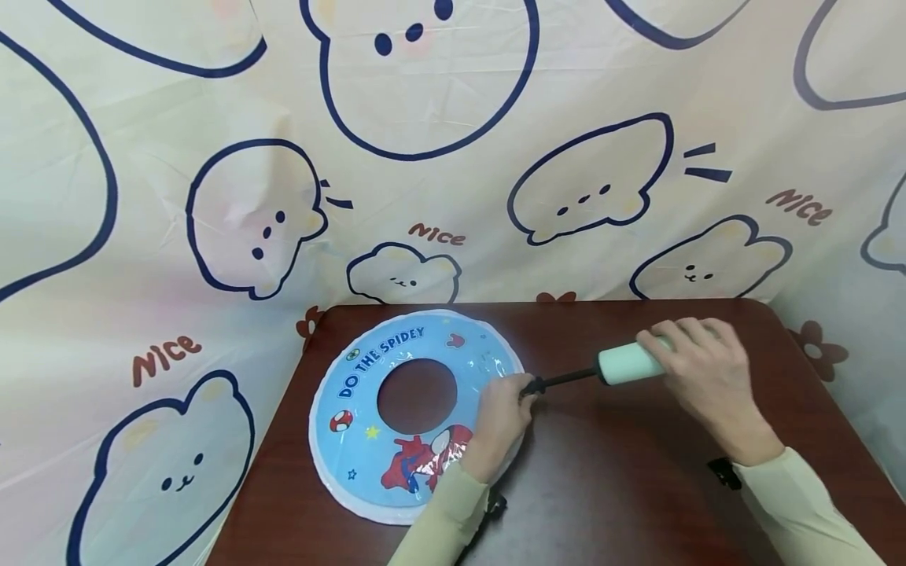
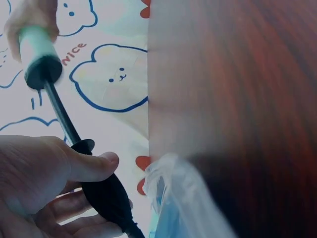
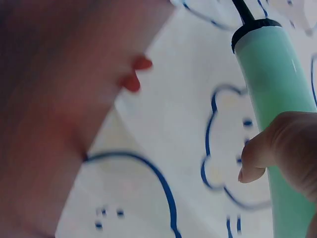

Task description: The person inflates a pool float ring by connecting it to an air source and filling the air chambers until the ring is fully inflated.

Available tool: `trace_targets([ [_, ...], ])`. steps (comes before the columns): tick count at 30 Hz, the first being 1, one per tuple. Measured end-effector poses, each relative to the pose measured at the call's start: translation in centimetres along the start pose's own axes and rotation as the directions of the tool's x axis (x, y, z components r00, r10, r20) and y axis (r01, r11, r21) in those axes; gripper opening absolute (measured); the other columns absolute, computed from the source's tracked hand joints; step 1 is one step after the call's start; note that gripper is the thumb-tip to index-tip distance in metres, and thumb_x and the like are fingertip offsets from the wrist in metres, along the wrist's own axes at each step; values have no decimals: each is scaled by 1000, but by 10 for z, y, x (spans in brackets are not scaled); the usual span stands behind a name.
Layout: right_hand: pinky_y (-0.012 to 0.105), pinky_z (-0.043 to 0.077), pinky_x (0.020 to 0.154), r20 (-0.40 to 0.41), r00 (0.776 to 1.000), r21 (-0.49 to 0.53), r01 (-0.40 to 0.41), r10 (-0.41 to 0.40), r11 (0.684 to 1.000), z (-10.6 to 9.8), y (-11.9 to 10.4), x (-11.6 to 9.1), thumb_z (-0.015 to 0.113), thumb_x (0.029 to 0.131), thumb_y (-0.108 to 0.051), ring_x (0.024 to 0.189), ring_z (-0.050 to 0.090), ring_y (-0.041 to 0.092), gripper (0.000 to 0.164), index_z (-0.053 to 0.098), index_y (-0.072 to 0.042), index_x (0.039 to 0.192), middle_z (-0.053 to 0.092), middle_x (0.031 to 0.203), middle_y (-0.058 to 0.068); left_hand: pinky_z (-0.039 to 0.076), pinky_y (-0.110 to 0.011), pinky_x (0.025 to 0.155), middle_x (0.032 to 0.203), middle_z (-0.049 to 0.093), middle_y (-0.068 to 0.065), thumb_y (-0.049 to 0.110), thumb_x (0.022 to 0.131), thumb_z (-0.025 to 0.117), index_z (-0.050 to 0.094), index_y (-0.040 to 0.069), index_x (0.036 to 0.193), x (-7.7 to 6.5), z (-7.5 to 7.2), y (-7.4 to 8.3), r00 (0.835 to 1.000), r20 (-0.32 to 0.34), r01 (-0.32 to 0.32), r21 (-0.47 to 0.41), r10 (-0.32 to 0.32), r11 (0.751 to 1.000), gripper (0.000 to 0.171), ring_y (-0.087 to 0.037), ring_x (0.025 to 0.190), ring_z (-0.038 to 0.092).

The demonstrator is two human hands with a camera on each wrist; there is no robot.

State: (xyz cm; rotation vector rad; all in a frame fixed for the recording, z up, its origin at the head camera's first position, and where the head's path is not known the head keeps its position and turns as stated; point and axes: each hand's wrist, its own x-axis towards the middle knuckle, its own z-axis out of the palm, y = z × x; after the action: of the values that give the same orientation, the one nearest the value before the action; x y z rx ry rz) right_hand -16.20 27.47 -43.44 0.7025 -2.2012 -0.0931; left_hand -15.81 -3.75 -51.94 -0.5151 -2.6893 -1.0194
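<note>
A hand pump has a mint-green barrel (image 3: 277, 74) and a thin black rod (image 2: 62, 113) that extends from the barrel's black end cap. My right hand (image 1: 704, 373) grips the barrel above the table. With thumb and fingers, my left hand (image 1: 504, 420) holds the black flared piece (image 2: 106, 193) at the rod's other end. Under and beside my left hand lies a round blue swim ring (image 1: 347, 448) with a white edge, cartoon prints and the words "DO THE SPIDEY". My left hand and forearm cover part of its right side.
The dark brown wooden table (image 1: 602, 487) carries the swim ring on its left half. Behind the table hangs a pale cloth (image 1: 425, 94) printed with cartoon animals and "Nice". Small black devices sit at both wrists.
</note>
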Motion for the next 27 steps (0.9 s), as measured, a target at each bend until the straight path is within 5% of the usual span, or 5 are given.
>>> trace_targets([
  [5, 59, 52, 84, -53, 998, 4, -21, 21, 1000, -10, 15, 3, 93, 55, 8, 94, 66, 42, 62, 72, -9, 111, 73, 105, 18, 63, -27, 78, 98, 82, 2, 8, 97, 77, 80, 16, 103, 4, -1, -5, 1000, -6, -29, 55, 30, 998, 10, -9, 84, 73],
  [9, 59, 51, 83, -51, 998, 13, -29, 30, 999, -6, 11, 3, 88, 61, 9, 93, 66, 42, 54, 73, -9, 110, 73, 103, 17, 63, -27, 81, 99, 82, 2, 10, 98, 78, 81, 16, 104, 5, 1, -6, 999, 1, -48, 50, 48, 998, 9, -9, 86, 74],
  [16, 54, 53, 80, 47, 999, 23, 21, -22, 1000, 28, -30, 6, 85, 71, 6, 91, 65, 37, 40, 78, -9, 107, 73, 100, 14, 64, -29, 83, 98, 82, 4, 12, 97, 80, 82, 18, 105, 5, 6, -6, 999, -10, -46, 76, 47, 996, 11, -11, 87, 76],
  [27, 49, 55, 80, 24, 998, 28, -59, 58, 998, 52, -76, 10, 88, 73, 3, 89, 66, 33, 34, 78, -10, 102, 72, 97, 12, 61, -24, 75, 93, 81, 2, 8, 96, 79, 81, 16, 102, 4, 8, -6, 994, -52, -95, 98, 101, 991, 10, -11, 81, 74],
])
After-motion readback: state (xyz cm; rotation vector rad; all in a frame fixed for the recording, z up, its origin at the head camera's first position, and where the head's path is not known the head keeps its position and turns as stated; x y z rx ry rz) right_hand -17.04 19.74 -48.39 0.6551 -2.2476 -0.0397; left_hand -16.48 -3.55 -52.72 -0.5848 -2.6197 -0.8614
